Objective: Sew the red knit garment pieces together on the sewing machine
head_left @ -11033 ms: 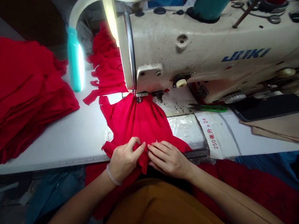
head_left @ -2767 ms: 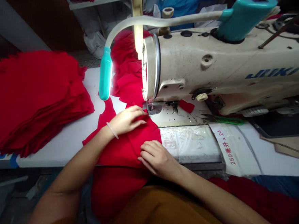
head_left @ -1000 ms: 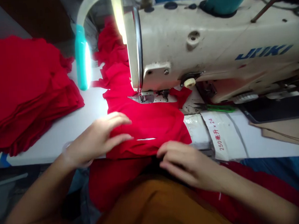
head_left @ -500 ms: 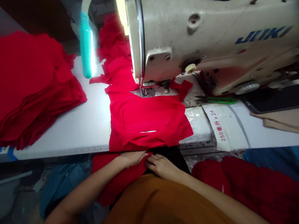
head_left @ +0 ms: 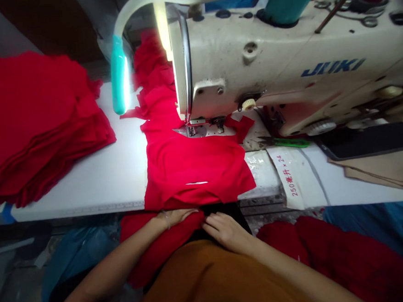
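Observation:
In my lap, just below the table edge, lies a folded piece of red fabric (head_left: 150,256). My left hand (head_left: 177,217) is closed on its upper edge, fingers pointing right. My right hand (head_left: 228,232) has its fingers curled at the right end of the same fabric; the fingertips are partly hidden. Above both hands, another red fabric piece (head_left: 174,160) lies spread on the table, a narrow slit-like gap near its front. That piece reaches up to the presser foot (head_left: 192,130) of a cream sewing machine (head_left: 230,61), with more red fabric bunched behind.
A tall stack of red cut pieces (head_left: 40,121) stands on the white table (head_left: 76,187) at left. A lit teal lamp (head_left: 118,78) hangs beside the machine head. At right lie green thread snips (head_left: 290,142), a dark phone (head_left: 369,139) and brown card (head_left: 378,168). Red fabric (head_left: 332,247) is heaped below.
My view has shifted, so more of the machine's top shows. My right hand has drawn slightly away from my left. The fabric on the table lies as before.

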The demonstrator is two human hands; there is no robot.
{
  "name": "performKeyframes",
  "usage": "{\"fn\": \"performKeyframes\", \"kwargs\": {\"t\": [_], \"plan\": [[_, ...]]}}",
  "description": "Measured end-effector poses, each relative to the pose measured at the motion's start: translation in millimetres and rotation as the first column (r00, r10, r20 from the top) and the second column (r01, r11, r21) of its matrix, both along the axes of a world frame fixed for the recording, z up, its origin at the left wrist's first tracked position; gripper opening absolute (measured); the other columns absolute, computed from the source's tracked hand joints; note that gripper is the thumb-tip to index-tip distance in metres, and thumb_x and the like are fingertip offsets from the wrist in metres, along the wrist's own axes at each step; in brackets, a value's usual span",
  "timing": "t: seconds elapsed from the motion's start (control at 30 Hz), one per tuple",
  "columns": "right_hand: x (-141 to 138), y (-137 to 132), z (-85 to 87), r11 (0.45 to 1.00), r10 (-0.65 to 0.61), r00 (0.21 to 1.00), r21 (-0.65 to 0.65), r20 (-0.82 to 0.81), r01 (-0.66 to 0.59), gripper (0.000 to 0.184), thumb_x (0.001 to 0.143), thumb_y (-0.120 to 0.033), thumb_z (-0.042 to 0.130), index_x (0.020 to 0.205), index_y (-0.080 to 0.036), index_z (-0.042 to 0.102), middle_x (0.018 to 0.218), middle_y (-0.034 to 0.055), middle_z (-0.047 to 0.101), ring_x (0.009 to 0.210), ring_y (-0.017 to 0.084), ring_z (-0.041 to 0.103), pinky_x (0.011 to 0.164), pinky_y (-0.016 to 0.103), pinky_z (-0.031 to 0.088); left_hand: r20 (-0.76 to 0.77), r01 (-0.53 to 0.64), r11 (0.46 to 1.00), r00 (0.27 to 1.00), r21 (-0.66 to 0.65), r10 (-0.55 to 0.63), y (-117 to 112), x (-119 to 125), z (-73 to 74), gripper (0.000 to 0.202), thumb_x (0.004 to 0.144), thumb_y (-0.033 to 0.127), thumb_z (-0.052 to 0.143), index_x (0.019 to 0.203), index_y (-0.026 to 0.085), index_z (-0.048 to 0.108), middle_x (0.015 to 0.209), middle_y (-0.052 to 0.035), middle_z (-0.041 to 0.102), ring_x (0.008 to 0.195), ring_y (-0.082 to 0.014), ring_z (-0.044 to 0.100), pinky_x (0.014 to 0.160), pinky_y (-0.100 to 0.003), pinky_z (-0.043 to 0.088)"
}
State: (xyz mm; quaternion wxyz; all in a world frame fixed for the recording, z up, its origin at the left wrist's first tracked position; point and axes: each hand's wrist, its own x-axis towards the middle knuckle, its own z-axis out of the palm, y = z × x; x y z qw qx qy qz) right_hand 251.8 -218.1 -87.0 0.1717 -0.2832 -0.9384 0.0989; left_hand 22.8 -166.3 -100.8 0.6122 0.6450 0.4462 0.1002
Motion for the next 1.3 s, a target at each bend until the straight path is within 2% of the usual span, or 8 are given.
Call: {"fn": "performKeyframes", "kwargs": {"t": [0.17, 0.33, 0.47, 0.53, 0.63, 0.8, 0.97, 1.3], "plan": [[-4.7, 10.6, 31.8, 0.991, 0.116, 0.992, 0.065, -0.053, -0.113, 0.023, 0.099, -0.011, 0.044, 0.084, -0.016, 0.060, 0.071, 0.0009, 0.053, 0.067, 0.015, 0.044, 0.059, 0.031, 0.031, -0.172, 0.091, 0.983, 0.983, 0.161, -0.063, -26.4, -23.0, 28.1, 0.037, 0.090, 0.056, 0.053, 0.088, 0.024, 0.070, 0.091, -0.0057, 0.072, 0.091, -0.0248, 0.067, 0.098, -0.039, 0.050], [-33.2, 22.0, 69.4, 0.959, 0.272, 0.941, 0.134, -0.203, -0.248, 0.023, 0.096, -0.012, 0.046, 0.079, -0.014, 0.061, 0.071, 0.0018, 0.052, 0.064, 0.014, 0.042, 0.058, 0.030, 0.032, -0.254, 0.043, 0.982, 0.967, 0.185, 0.006, -39.2, -104.4, 114.0, 0.035, 0.093, 0.048, 0.055, 0.078, 0.020, 0.068, 0.080, -0.0013, 0.070, 0.079, -0.0164, 0.065, 0.099, -0.037, 0.051], [-67.4, 45.8, 111.1, 0.897, 0.413, 0.857, 0.302, -0.308, -0.323, 0.020, 0.094, -0.012, 0.051, 0.079, -0.015, 0.063, 0.080, 0.0042, 0.057, 0.067, 0.014, 0.045, 0.058, 0.030, 0.034, -0.208, -0.224, 0.946, 0.939, 0.234, 0.274, 0.6, -136.8, 192.0, 0.024, 0.085, 0.050, 0.063, 0.074, 0.030, 0.070, 0.067, 0.0069, 0.064, 0.061, -0.0139, 0.059, 0.059, -0.027, 0.053], [-71.3, 63.2, 127.4, 0.904, 0.364, 0.883, 0.340, -0.297, -0.259, 0.020, 0.094, -0.012, 0.051, 0.078, -0.015, 0.062, 0.079, 0.0039, 0.057, 0.066, 0.014, 0.044, 0.058, 0.030, 0.033, -0.212, -0.258, 0.867, 0.903, 0.427, 0.373, 41.8, -122.2, 211.8, 0.019, 0.087, 0.043, 0.064, 0.077, 0.028, 0.069, 0.074, 0.0075, 0.065, 0.070, -0.0129, 0.059, 0.065, -0.023, 0.051], [-55.0, 92.1, 131.0, 0.930, 0.138, 0.965, 0.365, -0.221, -0.049, 0.023, 0.096, -0.007, 0.045, 0.084, -0.014, 0.063, 0.077, 0.0042, 0.057, 0.066, 0.014, 0.044, 0.061, 0.031, 0.034, -0.184, -0.067, 0.712, 0.945, 0.698, 0.270, 116.3, -74.7, 204.0, 0.023, 0.080, 0.039, 0.074, 0.075, 0.018, 0.068, 0.080, 0.0026, 0.067, 0.078, -0.0136, 0.061, 0.081, -0.025, 0.049], [-14.5, 125.7, 92.7, 0.951, -0.179, 0.978, 0.236, -0.105, 0.199, 0.026, 0.096, -0.005, 0.040, 0.092, -0.012, 0.064, 0.080, 0.0089, 0.060, 0.077, 0.019, 0.051, 0.070, 0.032, 0.040, -0.248, 0.200, 0.639, 0.969, 0.743, -0.015, 200.1, -6.4, 138.6, 0.021, 0.091, 0.031, 0.061, 0.090, 0.014, 0.073, 0.090, -0.0072, 0.073, 0.085, -0.0172, 0.066, 0.080, -0.026, 0.048], [-4.7, 131.4, 71.8, 0.973, -0.227, 0.948, -0.024, -0.224, 0.228, 0.020, 0.099, -0.014, 0.045, 0.097, -0.014, 0.065, 0.089, 0.0084, 0.064, 0.085, 0.019, 0.055, 0.080, 0.033, 0.047, -0.245, 0.174, 0.642, 0.969, 0.746, 0.022, 210.6, 0.1, 107.6, 0.022, 0.086, 0.036, 0.071, 0.084, 0.014, 0.072, 0.082, -0.0044, 0.072, 0.073, -0.0155, 0.064, 0.064, -0.021, 0.040], [-6.2, 130.5, 76.4, 0.974, -0.226, 0.959, -0.040, -0.174, 0.222, 0.024, 0.098, -0.015, 0.046, 0.096, -0.014, 0.070, 0.087, 0.0082, 0.065, 0.082, 0.018, 0.055, 0.079, 0.031, 0.048, -0.289, 0.206, 0.572, 0.956, 0.794, 0.057, 216.3, -3.9, 113.4, 0.022, 0.089, 0.035, 0.066, 0.095, 0.015, 0.072, 0.092, -0.0059, 0.071, 0.083, -0.0197, 0.065, 0.075, -0.027, 0.047]]}}
